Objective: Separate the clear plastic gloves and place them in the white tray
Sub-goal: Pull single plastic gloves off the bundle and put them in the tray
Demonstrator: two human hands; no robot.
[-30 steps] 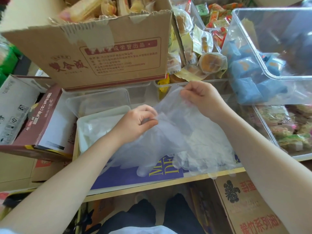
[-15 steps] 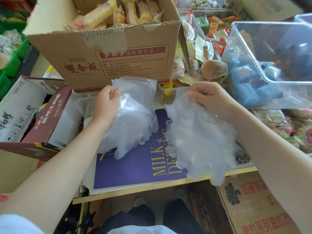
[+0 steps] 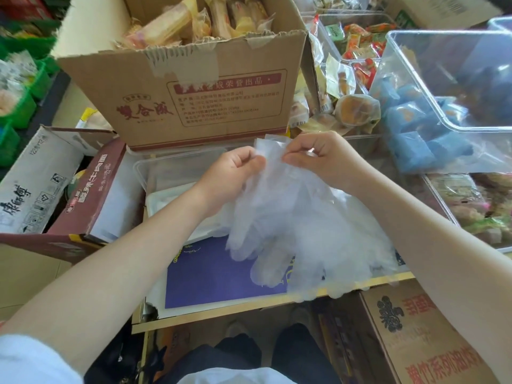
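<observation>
A bunch of clear plastic gloves (image 3: 304, 228) hangs over a purple box lid, fingers pointing down past the shelf edge. My left hand (image 3: 235, 173) and my right hand (image 3: 321, 159) both pinch the cuff ends at the top of the bunch, close together. The white tray (image 3: 163, 200) lies just left of the gloves, under my left wrist; separated gloves lie in it, partly hidden by my forearm.
A clear lidded container (image 3: 171, 170) sits behind the tray. A large cardboard box (image 3: 194, 95) of snacks stands at the back. A clear bin (image 3: 457, 87) of blue packets is on the right. Cardboard cartons (image 3: 41, 178) crowd the left.
Half a second ago my left hand held a separated glove out to the left. Now it is back at the bunch, pinching the cuffs beside my right hand.
</observation>
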